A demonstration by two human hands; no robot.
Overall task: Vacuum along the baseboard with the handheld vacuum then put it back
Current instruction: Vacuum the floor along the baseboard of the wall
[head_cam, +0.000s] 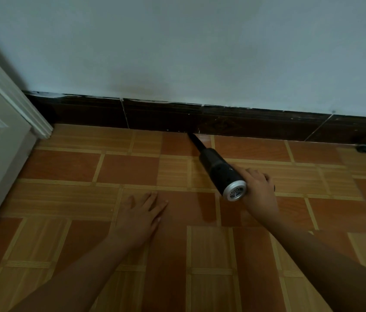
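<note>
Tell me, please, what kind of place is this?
Probably a room in a home: tiled floor, dark baseboard under a painted wall, and a white door frame at left.

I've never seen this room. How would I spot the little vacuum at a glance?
Follow the pale wall down to the dark baseboard above the orange tiled floor. From the baseboard's foot, the handheld vacuum slants back to the right hand, which grips it. It is the only black tube with a thin nozzle and a silver vented end cap.
</note>
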